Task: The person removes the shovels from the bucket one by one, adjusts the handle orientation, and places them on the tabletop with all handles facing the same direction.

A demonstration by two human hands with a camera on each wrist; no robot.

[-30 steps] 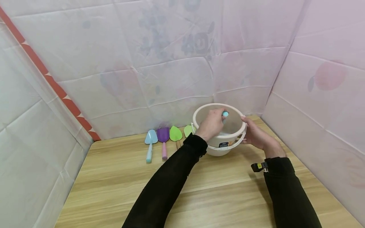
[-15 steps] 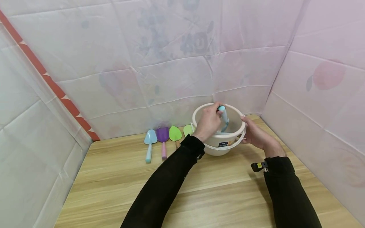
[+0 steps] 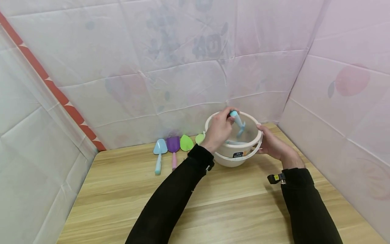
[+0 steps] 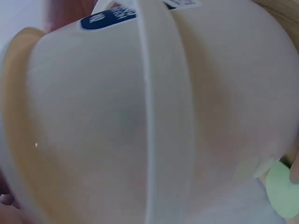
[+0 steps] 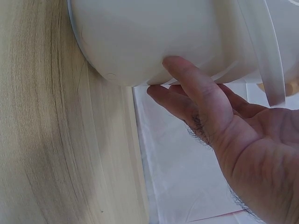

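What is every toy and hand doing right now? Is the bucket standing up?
bucket: upright on the table, open top.
left hand: grips the blue tool's handle above the bucket.
blue tool: tilted, its lower end inside the bucket.
right hand: fingers rest against the bucket's side.
blue shovel: lying flat.
purple shovel: lying flat.

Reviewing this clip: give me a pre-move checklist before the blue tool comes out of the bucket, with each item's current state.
1. Left hand grips the blue tool by its handle: ok.
2. Tool's working end clear of the bucket rim: not ok, it is inside the white bucket.
3. Right hand steadies the bucket wall: ok.
4. Bucket sits flat on the table: cannot tell.
5. Row of shovels lies apart from the left sleeve: ok.
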